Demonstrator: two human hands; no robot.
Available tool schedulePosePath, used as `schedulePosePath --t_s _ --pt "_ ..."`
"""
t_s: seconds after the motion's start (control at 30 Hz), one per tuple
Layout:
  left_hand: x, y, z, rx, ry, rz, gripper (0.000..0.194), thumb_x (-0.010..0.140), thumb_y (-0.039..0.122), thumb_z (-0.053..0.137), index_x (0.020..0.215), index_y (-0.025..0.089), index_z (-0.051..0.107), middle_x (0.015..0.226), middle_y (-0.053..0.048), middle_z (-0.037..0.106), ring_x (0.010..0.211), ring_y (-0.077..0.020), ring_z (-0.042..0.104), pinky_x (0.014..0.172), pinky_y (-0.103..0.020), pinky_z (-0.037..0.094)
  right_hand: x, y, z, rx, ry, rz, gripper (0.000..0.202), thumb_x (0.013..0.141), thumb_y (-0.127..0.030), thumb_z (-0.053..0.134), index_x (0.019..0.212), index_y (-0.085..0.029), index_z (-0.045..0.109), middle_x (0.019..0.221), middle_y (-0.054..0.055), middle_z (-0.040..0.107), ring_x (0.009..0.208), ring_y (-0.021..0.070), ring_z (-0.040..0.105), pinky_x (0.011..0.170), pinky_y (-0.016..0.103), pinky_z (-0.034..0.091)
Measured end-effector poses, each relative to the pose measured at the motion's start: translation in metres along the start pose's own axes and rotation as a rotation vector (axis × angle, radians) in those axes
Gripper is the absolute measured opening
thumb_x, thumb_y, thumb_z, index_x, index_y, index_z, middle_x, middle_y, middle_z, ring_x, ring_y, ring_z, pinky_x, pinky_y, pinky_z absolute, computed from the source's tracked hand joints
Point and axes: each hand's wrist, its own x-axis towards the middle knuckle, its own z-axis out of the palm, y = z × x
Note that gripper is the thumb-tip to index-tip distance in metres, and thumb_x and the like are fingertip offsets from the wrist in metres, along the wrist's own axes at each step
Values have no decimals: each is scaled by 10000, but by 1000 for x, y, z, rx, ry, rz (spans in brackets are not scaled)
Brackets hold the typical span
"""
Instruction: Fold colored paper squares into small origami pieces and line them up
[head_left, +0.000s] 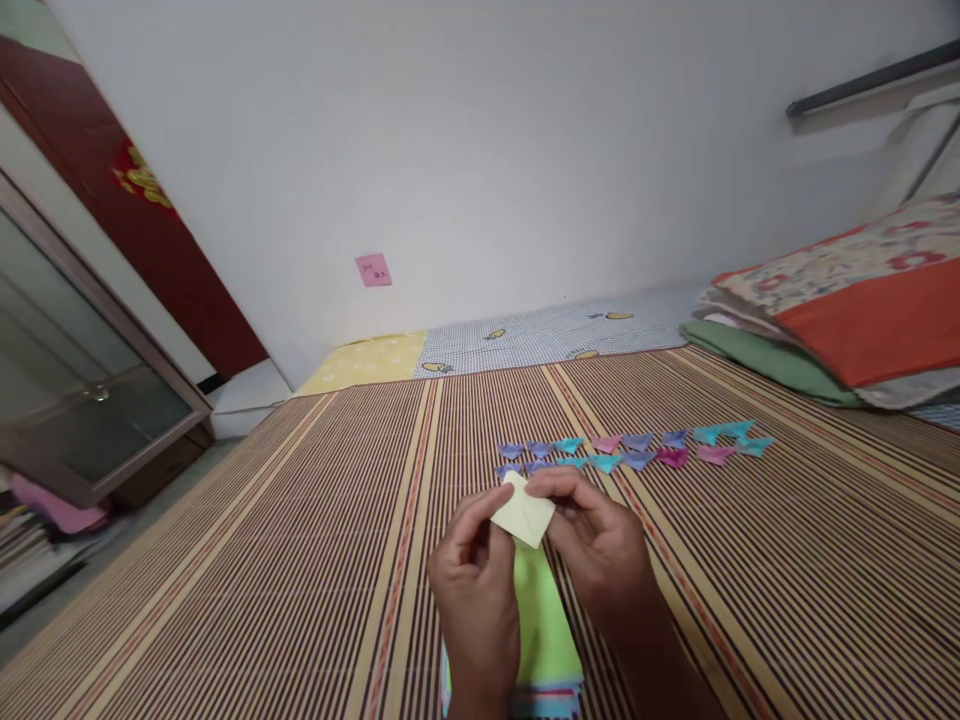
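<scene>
Between my two hands is a small pale yellow piece of folded paper [525, 512], diamond-shaped with a corner pointing down. My left hand [478, 575] pinches its left side between thumb and fingers. On the right side, my right hand [596, 535] grips it near the upper edge. Beneath the hands lies a stack of coloured paper [546, 630], bright green on top, with blue and pink edges showing at the bottom. Beyond my fingers, two rows of small folded paper pieces [606, 462] in purple, turquoise and pink rest on the mat; my hands partly cover the near row.
A striped woven mat [300, 550] covers the bed. Folded bedding [862, 300] is piled at the right. Patterned cloth [525, 335] runs along the wall, where a pink note [373, 270] is stuck. A glass-panelled cabinet [90, 370] stands at the left.
</scene>
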Motion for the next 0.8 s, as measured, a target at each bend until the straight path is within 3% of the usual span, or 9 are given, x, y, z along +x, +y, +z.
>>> schedulePosePath --t_s 0.13,0.23,0.43,0.53,0.67,0.8 --pt "1 2 -7 53 -86 45 304 836 121 595 1004 231 823 1100 -77 772 1058 -236 724 923 -339 578 3 -4 -11 -7 -120 -22 223 885 -143 595 1019 -231 750 1098 61 687 1075 222 682 924 359 571" --pt "2 3 -8 18 -104 6 224 875 191 643 1016 222 814 1082 -84 773 1045 -239 724 908 -341 579 4 -7 -16 -41 -174 -65 260 913 -177 571 1077 -243 762 1141 68 698 1126 233 670 955 384 563" --pt "3 -5 -1 -25 -18 -25 105 793 252 797 858 173 778 885 -65 752 852 -204 726 788 -293 585 4 -2 -9 -166 -118 -84 113 905 -183 658 963 -211 751 1023 68 716 1029 225 695 907 374 570" --pt "3 -7 1 -55 56 -61 181 745 244 838 845 172 706 805 -32 719 745 -164 703 693 -244 578 3 3 -6 -167 -85 -42 79 900 -215 678 972 -210 712 968 55 722 936 208 709 830 343 586" --pt "3 -5 2 -63 98 -85 288 737 290 848 964 169 718 844 -50 744 753 -173 726 668 -243 593 2 5 -6 -127 -41 36 195 920 -292 678 1096 -209 678 974 66 754 904 214 732 800 345 605" --pt "2 -4 2 -37 107 -82 238 787 385 802 868 163 771 816 -68 771 745 -205 748 671 -288 617 1 -1 -4 -145 -50 45 132 948 -304 654 999 -203 720 948 64 758 864 209 736 774 332 601"
